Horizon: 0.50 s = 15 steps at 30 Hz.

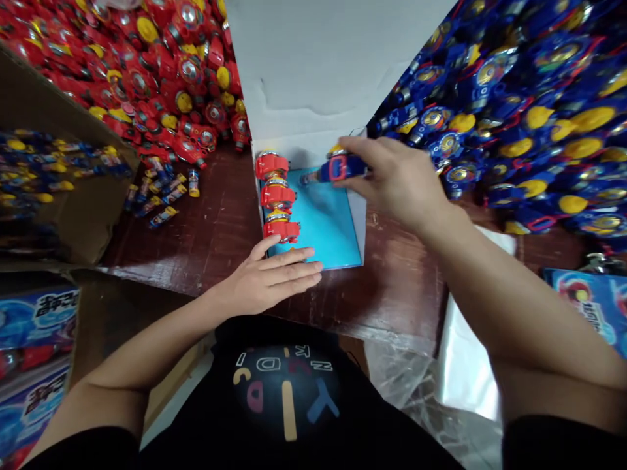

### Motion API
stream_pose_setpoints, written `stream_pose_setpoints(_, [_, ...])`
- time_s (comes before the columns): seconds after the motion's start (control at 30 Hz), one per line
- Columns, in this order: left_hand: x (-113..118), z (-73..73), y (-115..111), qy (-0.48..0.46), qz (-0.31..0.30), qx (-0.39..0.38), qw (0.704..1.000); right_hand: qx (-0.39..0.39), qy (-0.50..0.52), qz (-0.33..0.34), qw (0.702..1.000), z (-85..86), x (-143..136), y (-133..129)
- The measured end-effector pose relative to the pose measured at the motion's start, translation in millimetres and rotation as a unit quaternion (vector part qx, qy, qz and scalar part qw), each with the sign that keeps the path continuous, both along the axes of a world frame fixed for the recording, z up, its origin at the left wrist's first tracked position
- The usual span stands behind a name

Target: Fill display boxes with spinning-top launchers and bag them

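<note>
In the head view, my right hand (pixel 401 179) grips a dark blue toy (pixel 340 168) with a red-edged part and a yellow top. It holds the toy above the bright blue bottom (pixel 328 222) of a white box (pixel 359 215). Along the box's left wall stand three red toys (pixel 277 196) in a row, each with a silver and yellow disc. My left hand (pixel 267 277) lies at the box's near left corner, fingers stretched out, its thumb beside the nearest red toy. A bit of yellow shows by its fingers; what it belongs to is hidden.
Behind the box rises its tall white flap (pixel 337 52). Red toys (pixel 166 72) are heaped at left, blue toys (pixel 514 111) at right. Small printed tubes (pixel 164 186) lie near a cardboard carton (pixel 98 215). White plastic sheeting (pixel 465 365) hangs by the table's front edge.
</note>
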State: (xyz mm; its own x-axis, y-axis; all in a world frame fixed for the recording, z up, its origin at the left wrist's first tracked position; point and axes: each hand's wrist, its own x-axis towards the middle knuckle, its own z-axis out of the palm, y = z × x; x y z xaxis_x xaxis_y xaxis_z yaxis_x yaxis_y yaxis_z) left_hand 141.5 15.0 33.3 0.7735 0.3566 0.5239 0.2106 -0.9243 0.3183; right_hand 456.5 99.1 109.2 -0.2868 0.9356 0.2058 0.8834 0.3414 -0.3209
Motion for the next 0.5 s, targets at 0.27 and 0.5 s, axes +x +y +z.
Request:
stream_pose_setpoints(0.27, [3,-0.6,6,-0.009,-0.022,-0.012,1.0,-0.13,-0.162,0.05,0.977,18.5,-55,49])
stream_pose_setpoints(0.5, [-100,-9.9,57,-0.014,0.36,0.015,0.933,-0.027,0.101,-0.017,0.994,-11.8,16,46])
